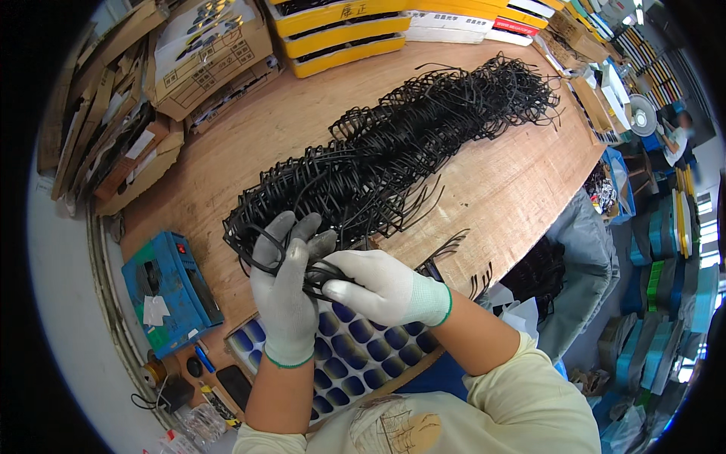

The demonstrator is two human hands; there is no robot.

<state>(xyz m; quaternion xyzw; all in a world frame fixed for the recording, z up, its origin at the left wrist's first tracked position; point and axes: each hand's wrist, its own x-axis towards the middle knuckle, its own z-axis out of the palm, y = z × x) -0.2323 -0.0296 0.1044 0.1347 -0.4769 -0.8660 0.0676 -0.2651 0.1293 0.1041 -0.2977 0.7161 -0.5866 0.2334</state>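
Both hands wear pale gloves with grey fingertips and green cuffs. My left hand [283, 303] has its fingers curled around a black eyeglass frame [324, 277], with thin black parts looping past the fingers. My right hand [374, 284] pinches the same frame from the right side, thumb and fingers pressed together. The gloves cover much of the frame. Just beyond the hands, a long heap of black eyeglass frames [363, 163] stretches diagonally to the far right. Below the hands lies a tray of dark tinted lenses [344, 352], partly hidden by my forearms.
A blue box-shaped device [168, 291] with a red switch sits at the left on the wooden table [507, 185]. Cardboard boxes [212, 60] and yellow trays [344, 41] line the back. A grey bag [578, 265] hangs at the right edge. A person [675, 140] sits far right.
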